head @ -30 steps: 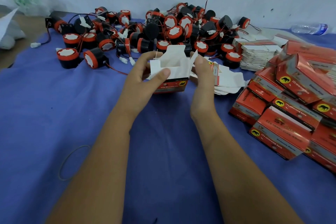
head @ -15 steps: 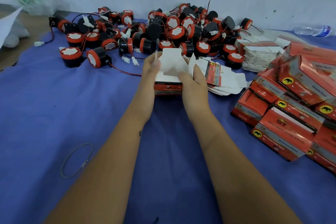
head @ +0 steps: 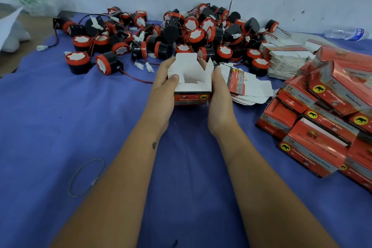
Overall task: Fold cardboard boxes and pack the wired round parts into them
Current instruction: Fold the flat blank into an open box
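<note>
Head view: your left hand [head: 164, 84] and right hand [head: 220, 94] grip the box [head: 191, 84]; parts [head: 181, 32] heaped behind it, flats [head: 249, 88] right, fingertips hidden.

The box [head: 191, 84] now stands open at the top with its flaps up, and the left hand [head: 164, 84] and right hand [head: 218, 94] now hold its two sides instead of folding its flaps.

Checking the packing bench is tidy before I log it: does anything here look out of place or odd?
One stray: a thin wire ring lies alone on the blue cloth, left of the arms, apart from all the parts. A plastic bottle lies on its side by the wall. Otherwise nothing stands out; both hands hold an open box.
</note>
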The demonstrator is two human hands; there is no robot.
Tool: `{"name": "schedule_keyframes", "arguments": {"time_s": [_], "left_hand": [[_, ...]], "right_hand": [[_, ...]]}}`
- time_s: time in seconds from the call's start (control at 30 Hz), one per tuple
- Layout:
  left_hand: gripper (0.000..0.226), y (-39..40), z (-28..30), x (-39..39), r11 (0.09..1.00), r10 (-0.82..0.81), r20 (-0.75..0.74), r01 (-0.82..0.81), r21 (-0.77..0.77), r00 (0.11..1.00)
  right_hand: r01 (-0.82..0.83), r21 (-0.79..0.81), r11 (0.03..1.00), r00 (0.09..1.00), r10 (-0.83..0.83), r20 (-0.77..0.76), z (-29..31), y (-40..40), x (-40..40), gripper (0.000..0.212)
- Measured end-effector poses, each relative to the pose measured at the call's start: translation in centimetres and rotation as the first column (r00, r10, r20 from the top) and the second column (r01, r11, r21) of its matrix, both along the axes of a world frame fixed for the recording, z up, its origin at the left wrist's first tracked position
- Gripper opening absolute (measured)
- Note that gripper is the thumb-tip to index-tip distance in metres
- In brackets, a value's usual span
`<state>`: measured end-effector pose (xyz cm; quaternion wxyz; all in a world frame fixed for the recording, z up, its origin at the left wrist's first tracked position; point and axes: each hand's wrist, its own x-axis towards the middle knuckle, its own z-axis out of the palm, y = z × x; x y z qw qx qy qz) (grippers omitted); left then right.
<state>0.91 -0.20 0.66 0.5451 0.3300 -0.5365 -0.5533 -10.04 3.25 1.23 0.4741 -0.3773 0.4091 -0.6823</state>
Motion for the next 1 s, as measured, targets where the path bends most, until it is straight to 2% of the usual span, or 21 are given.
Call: {"name": "schedule_keyframes", "arguments": {"time_s": [0.13, 0.3, 0.4, 0.63, 0.73, 0.87, 1.0], "left_hand": [[0.048, 0.09, 0.12, -0.03, 1.0, -0.01, -0.006, 0.01, -0.016, 1.0], [0.048, 0.23, 0.14, -0.01, 0.999, -0.028, -0.031, 0.027, -0.017, 0.999], [0.042, 0.27, 0.01, 0.06, 0.999, -0.041, -0.029, 0.041, -0.009, 0.999], [0.031, 0.53, 0.01, 0.37, 0.992, -0.121, -0.052, 0.123, 0.025, 0.991], [0.033, 0.36, -0.03, 0.11, 0.998, -0.055, -0.017, 0.055, 0.014, 0.998], [0.049, 0.02, -0.02, -0.16, 0.999, 0.021, -0.013, -0.02, 0.03, 1.0], [0.048, 0.22, -0.06, -0.45, 0.999, 0.025, 0.019, -0.026, 0.022, 0.999]], "right_hand": [[0.02, 0.015, 1.0, 0.996, -0.018, -0.088, 0.17, -0.06, -0.52, 0.03], [0.07, -0.052, 0.996, 0.981, -0.078, -0.179, 0.23, -0.08, -0.44, 0.044], [0.12, -0.09, 0.989, 0.958, -0.139, -0.25, 0.07, -0.08, -0.04, 0.045], [0.102, -0.058, 0.993, 0.978, -0.111, -0.177, -0.07, 0.41, -0.44, 0.03], [0.123, -0.069, 0.99, 0.954, -0.137, -0.266, -0.22, 0.27, -0.33, 0.025], [0.159, -0.075, 0.985, 0.929, -0.174, -0.327, -0.11, 0.06, -0.22, 0.038], [0.195, -0.071, 0.978, 0.918, -0.208, -0.337, 0.04, 0.1, -0.18, 0.043]]}}
